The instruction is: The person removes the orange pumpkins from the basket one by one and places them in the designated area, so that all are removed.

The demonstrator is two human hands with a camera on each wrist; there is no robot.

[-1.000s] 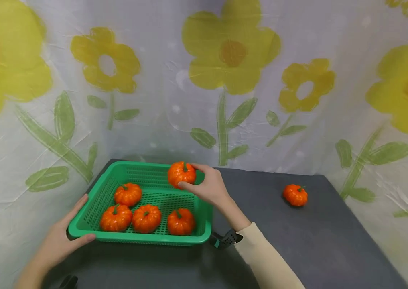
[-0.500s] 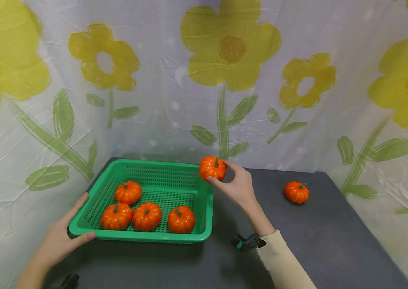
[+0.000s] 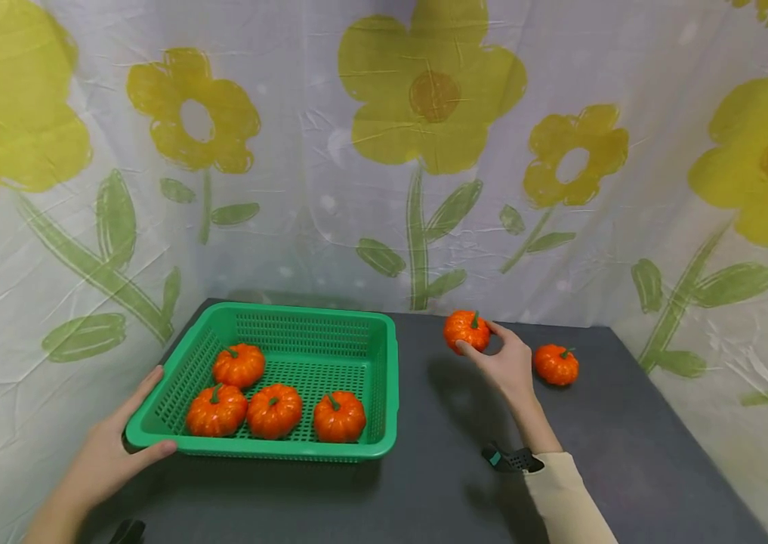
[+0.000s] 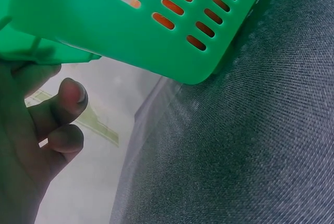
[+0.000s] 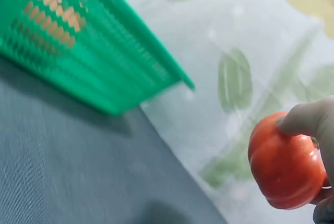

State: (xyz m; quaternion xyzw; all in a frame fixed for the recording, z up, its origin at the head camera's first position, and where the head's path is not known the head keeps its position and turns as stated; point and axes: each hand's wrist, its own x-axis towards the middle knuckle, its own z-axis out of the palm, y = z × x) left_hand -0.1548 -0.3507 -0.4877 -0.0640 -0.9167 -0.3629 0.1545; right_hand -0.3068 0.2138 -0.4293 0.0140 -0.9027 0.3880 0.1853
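My right hand (image 3: 509,366) pinches a small orange pumpkin (image 3: 461,330) with a green stem, held up above the table between the basket and a second pumpkin (image 3: 556,366) lying at the right. In the right wrist view, the thumb presses on the held pumpkin (image 5: 284,164). At the left, my left hand (image 3: 108,453) grips the near left corner of a green plastic basket (image 3: 254,448). Curled fingers show under the basket's rim in the left wrist view, next to its slotted wall (image 4: 130,41). Several more pumpkins (image 3: 275,412) sit inside, toward the front and left.
A dark grey tabletop (image 3: 628,453) stretches right of the basket and in front of it. Close behind and on both sides hangs a pale curtain (image 3: 302,189) printed with yellow flowers. A black band (image 3: 513,459) is on the right wrist.
My right hand has lifted the pumpkin out from over the basket's far right corner and carried it right, over the table. The left hand and the basket have stayed in place.
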